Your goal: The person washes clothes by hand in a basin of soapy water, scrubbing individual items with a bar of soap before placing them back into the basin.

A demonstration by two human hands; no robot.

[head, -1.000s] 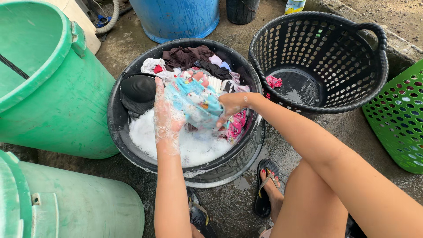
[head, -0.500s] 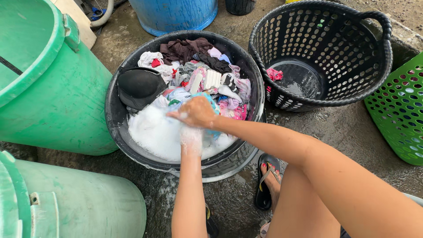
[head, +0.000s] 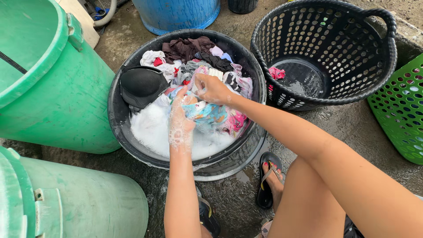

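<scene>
Suds hide the left hand (head: 180, 121) fingers – both it and the right hand (head: 213, 89) grip the blue cloth (head: 207, 112), lifted higher than before.

Single head-worn view, looking steeply down, close over black wash tub (head: 132, 145) between person's knees.

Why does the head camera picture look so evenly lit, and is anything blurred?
Head view: soft daylight with faint shadows; wet concrete ground shows dull glare; soapy left hand and round black plastic tub look sharp; the edges bend slightly.
</scene>
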